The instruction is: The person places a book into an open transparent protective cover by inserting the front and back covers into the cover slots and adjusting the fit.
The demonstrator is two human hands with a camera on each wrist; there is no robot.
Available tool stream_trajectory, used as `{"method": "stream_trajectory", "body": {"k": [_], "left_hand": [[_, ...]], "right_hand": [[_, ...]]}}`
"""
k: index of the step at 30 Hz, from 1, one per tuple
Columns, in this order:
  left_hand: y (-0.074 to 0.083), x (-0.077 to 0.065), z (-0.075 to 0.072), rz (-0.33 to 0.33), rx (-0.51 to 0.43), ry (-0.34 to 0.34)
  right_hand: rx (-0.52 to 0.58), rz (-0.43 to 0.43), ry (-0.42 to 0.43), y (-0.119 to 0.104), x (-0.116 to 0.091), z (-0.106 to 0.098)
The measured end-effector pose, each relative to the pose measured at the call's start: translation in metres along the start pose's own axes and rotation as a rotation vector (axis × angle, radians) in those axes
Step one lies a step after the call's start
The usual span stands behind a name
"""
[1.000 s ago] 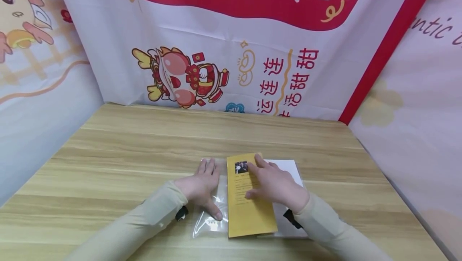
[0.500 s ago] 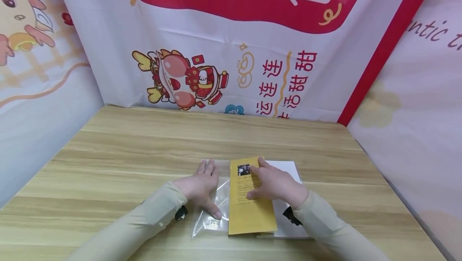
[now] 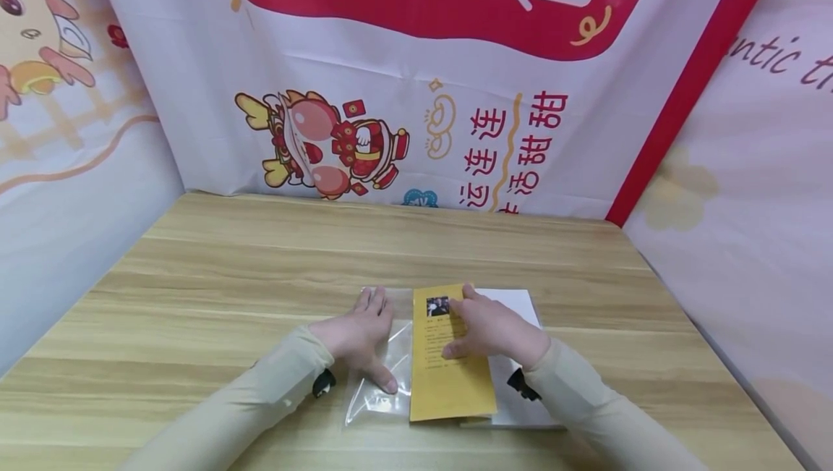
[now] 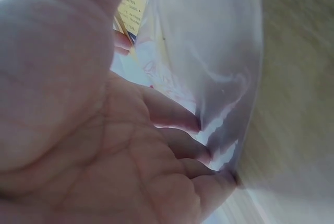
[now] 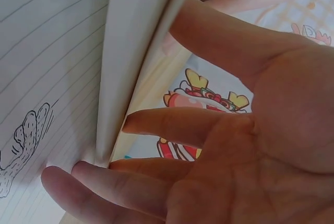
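Fingers of the left hand [image 3: 361, 332] lie straight and flat on a clear plastic sleeve [image 3: 384, 384], pressing it to the wooden table [image 3: 260, 268]; the left wrist view shows the fingertips [image 4: 180, 125] against the glossy film [image 4: 209, 62] without curling round it. Just right of that hand, and overlapping the sleeve's right edge, lies a yellow booklet [image 3: 449, 388] with a small dark photo near its far end and lines of print below. The right hand [image 3: 496, 330] rests on the booklet, its fingers stretched out and relaxed, gripping nothing; in the right wrist view the fingers [image 5: 172, 125] touch the edge of lined pages [image 5: 47, 78]. Under the booklet's right side, a white sheet [image 3: 514, 301] sticks out toward the right. Beyond the booklet, past the far table edge, hangs a banner with a red cartoon figure [image 3: 325, 142].
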State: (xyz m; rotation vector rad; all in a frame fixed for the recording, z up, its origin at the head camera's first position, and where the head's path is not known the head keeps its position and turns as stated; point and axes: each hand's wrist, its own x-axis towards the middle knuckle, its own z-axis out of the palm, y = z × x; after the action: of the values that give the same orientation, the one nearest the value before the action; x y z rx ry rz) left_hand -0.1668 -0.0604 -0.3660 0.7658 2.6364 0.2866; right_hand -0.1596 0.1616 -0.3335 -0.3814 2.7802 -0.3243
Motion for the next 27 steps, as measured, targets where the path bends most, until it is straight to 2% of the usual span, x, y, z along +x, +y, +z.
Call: {"method": "stream_trajectory", "body": {"k": [9,22,27], "left_hand": [[-0.0035,0.002,-0.0021,0.014,-0.011,0.001],[-0.0052,0.0016,-0.0012,0.04,0.065,0.018],[-0.0051,0.0013,0.0001,0.045,0.073,0.01]], "right_hand": [[-0.013,-0.017,-0.017,0.0009,0.0053,-0.0009],[0.008,-0.012,-0.019,0.0012,0.0096,0.0005],[0.006,-0.053,0.002,0.0052,0.0087,0.0016]]}}
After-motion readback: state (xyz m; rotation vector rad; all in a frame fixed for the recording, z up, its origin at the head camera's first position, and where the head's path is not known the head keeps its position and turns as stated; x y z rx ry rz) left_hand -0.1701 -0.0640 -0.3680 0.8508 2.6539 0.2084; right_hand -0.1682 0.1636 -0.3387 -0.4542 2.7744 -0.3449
